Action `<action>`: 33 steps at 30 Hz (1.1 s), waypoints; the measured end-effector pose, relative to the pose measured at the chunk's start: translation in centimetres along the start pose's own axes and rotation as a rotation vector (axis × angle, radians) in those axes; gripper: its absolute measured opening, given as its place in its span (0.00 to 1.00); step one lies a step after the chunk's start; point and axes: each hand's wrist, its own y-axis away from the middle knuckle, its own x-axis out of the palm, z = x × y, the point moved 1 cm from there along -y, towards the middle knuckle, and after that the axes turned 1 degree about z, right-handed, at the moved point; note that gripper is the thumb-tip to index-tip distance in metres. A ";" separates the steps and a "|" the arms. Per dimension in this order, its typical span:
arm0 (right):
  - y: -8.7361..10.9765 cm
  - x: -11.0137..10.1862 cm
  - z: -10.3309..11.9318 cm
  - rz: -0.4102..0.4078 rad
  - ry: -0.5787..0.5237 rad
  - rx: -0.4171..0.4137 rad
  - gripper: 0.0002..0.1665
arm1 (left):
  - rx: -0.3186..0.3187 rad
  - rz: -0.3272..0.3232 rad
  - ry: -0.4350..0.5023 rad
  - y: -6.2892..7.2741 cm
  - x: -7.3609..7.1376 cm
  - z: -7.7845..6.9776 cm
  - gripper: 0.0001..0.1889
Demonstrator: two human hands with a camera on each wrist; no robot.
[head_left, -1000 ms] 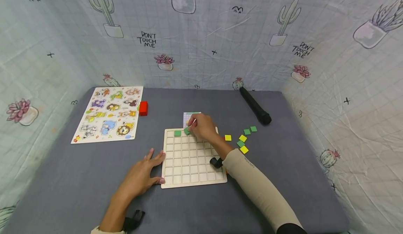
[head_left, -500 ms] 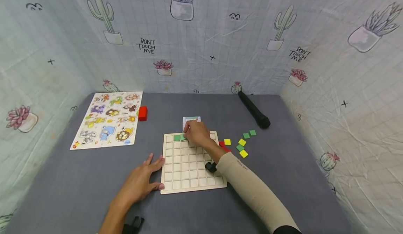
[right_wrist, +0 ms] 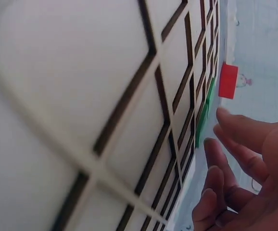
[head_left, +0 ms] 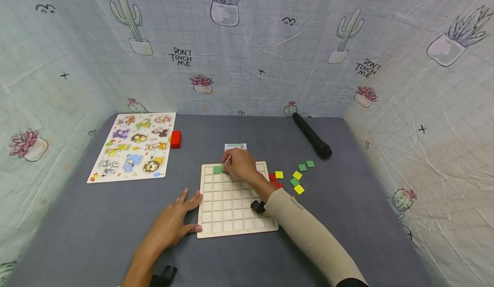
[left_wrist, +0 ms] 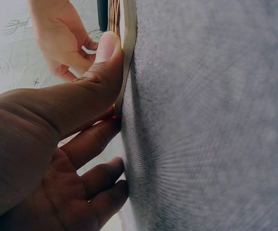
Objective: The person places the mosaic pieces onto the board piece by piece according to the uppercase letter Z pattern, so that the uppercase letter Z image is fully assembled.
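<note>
In the head view, a pale wooden grid board [head_left: 227, 205] lies on the grey table. My left hand [head_left: 170, 218] rests at its left edge, fingers spread, thumb touching the lower left corner. My right hand [head_left: 241, 164] reaches over the top row, its fingertips beside a green square tile [head_left: 218, 170]. In the right wrist view, two green tiles [right_wrist: 202, 120] sit in the grid cells, and the right fingers [right_wrist: 247, 130] are close by with nothing visible between them. A small patterned card [head_left: 235, 146] behind the board is partly hidden by the right hand.
Right of the board lie loose yellow tiles [head_left: 299, 189], green tiles [head_left: 302, 167] and red tiles [head_left: 275, 184]. A black microphone [head_left: 312, 137] lies at the back right. An animal picture board [head_left: 131, 149] and a red block [head_left: 176, 139] are at the back left.
My right hand has moved slightly left along the top row, and the green tile it held is now in the board beside the first. My left hand stays at the board's edge.
</note>
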 end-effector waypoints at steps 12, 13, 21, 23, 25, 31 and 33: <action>-0.4 1.0 0.5 0.027 0.002 -0.037 0.06 | 0.005 0.004 0.005 0.1 -0.2 0.0 0.48; -0.3 0.8 0.4 0.033 -0.004 -0.040 0.06 | 0.006 0.003 0.005 0.1 -0.2 0.0 0.48; 0.9 -1.0 -2.1 0.053 -0.089 -0.022 0.09 | 0.021 -0.009 0.010 0.1 0.0 0.1 0.48; 1.4 -1.7 -3.1 0.037 -0.121 -0.015 0.09 | 0.025 -0.013 0.011 0.2 0.0 0.1 0.48; 2.1 -2.5 -4.2 0.025 -0.165 -0.012 0.09 | 0.024 -0.014 0.011 0.2 -0.1 0.1 0.48; 4.0 -4.9 -8.0 -0.042 -0.209 0.015 0.11 | 0.014 -0.005 0.017 0.3 -0.1 0.0 0.48; 4.8 -5.7 -9.3 -0.065 -0.194 0.028 0.12 | 0.014 -0.005 0.022 0.3 -0.1 0.0 0.48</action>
